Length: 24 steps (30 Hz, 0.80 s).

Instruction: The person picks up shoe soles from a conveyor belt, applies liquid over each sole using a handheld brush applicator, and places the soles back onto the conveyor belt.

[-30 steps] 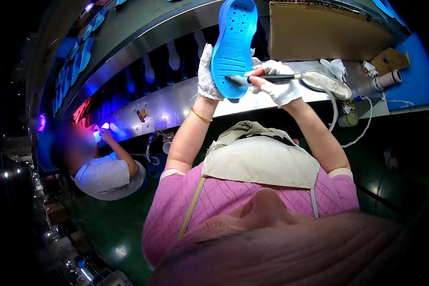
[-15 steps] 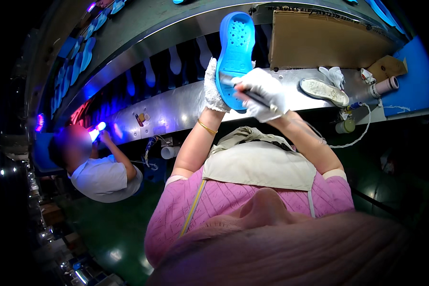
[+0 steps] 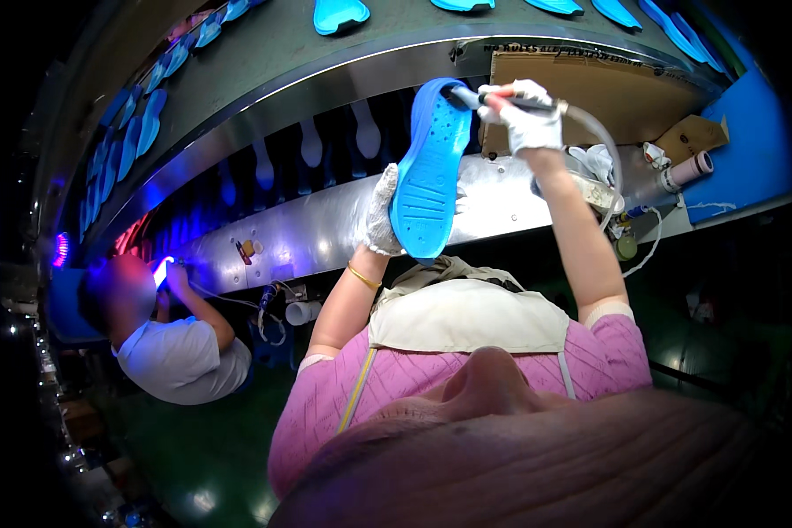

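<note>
My left hand (image 3: 381, 211), in a white glove, grips a blue clog shoe (image 3: 431, 172) by its side, sole turned toward me and toe end raised. My right hand (image 3: 526, 114), also gloved, holds a pen-like tool with a hose (image 3: 590, 132) and presses its tip against the shoe's upper end. Both hands are raised above the steel workbench (image 3: 326, 233).
A conveyor belt (image 3: 264, 62) behind the bench carries several blue shoes (image 3: 339, 13). A cardboard sheet (image 3: 607, 88), a white tube (image 3: 686, 172) and rags lie at the right. Another person in a white shirt (image 3: 180, 356) works at the left under violet light.
The shoe has been turned from its holed top side to its ribbed sole. My right hand rose from the shoe's lower middle to its upper end with the tool.
</note>
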Tool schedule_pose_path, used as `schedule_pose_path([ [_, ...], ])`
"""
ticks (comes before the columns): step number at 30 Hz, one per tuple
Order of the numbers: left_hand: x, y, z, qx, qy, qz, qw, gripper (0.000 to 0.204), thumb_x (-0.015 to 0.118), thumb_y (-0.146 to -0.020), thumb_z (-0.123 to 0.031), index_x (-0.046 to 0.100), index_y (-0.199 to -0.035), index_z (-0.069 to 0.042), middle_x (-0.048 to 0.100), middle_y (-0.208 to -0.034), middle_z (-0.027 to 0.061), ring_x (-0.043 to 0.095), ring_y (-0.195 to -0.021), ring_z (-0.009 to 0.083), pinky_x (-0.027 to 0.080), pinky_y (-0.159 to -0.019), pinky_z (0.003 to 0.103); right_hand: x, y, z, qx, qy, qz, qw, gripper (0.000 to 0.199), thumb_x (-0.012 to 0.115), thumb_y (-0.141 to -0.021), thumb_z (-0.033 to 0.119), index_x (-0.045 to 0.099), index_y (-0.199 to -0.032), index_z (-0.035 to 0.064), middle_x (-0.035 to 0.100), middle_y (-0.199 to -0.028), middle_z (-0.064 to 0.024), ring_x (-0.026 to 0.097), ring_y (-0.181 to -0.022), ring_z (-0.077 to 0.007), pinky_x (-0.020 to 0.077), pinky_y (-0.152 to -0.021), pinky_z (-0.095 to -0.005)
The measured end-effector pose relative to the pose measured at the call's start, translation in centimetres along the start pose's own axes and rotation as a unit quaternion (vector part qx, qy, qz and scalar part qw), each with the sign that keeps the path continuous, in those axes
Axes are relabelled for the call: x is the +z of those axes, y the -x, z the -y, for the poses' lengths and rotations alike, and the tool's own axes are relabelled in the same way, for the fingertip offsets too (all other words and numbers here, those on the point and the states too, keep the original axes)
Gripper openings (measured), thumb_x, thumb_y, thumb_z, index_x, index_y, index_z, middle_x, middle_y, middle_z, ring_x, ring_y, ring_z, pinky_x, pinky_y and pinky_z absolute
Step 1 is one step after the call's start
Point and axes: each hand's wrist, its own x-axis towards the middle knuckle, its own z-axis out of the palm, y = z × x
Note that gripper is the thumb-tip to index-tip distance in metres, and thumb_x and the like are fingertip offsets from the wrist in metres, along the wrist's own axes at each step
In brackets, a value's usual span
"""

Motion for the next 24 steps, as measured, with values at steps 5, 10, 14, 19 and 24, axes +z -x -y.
schedule_pose_path([
  [5,-3.2,1.0,-2.2,0.051,-0.059,-0.052,0.996,0.074,0.048,-0.088,-0.054,0.036,-0.134,0.003,0.052,-0.124,0.0223,0.055,-0.109,0.0373,0.041,-0.099,0.049,2.1,6.6,-1.7,-0.048,0.073,0.186,0.979,0.015,0.070,-0.071,-0.006,0.062,-0.080,0.0037,0.067,-0.082,-0.0085,0.064,-0.068,-0.0137,0.0523,-0.064,-0.0276],
  [10,-1.1,1.3,-3.5,0.088,-0.121,0.002,0.989,0.074,0.054,-0.086,-0.050,0.033,-0.138,-0.001,0.048,-0.130,0.0195,0.056,-0.109,0.0321,0.047,-0.093,0.043,1.7,2.8,0.7,-0.181,0.069,0.167,0.967,0.018,0.062,-0.071,-0.012,0.061,-0.079,0.0029,0.064,-0.090,-0.0131,0.063,-0.077,-0.0187,0.0505,-0.068,-0.0296],
  [14,-1.4,1.9,-5.0,0.135,-0.153,-0.002,0.979,0.076,0.055,-0.086,-0.050,0.031,-0.138,-0.001,0.047,-0.131,0.0198,0.056,-0.109,0.0306,0.049,-0.091,0.042,3.4,0.7,2.4,-0.278,0.227,0.197,0.912,0.016,0.064,-0.066,-0.010,0.060,-0.075,0.0028,0.064,-0.088,-0.0125,0.061,-0.079,-0.0213,0.0487,-0.070,-0.0308],
  [19,1.4,1.3,-9.7,0.150,-0.133,0.033,0.979,0.082,0.037,-0.087,-0.064,0.033,-0.135,0.002,0.050,-0.123,0.0224,0.058,-0.102,0.0340,0.049,-0.089,0.048,3.8,2.1,2.1,-0.159,0.149,0.212,0.953,0.016,0.066,-0.065,-0.010,0.061,-0.073,0.0036,0.062,-0.086,-0.0115,0.063,-0.080,-0.0218,0.0499,-0.071,-0.0308],
  [24,2.8,-1.9,-22.5,0.127,0.099,0.039,0.986,0.084,0.038,-0.087,-0.059,0.018,-0.141,0.003,0.029,-0.136,0.0271,0.029,-0.126,0.0442,0.029,-0.103,0.059,6.0,1.9,1.9,-0.120,0.060,0.161,0.978,0.014,0.067,-0.073,-0.009,0.061,-0.078,0.0022,0.063,-0.095,-0.0127,0.061,-0.077,-0.0153,0.0500,-0.073,-0.0278],
])
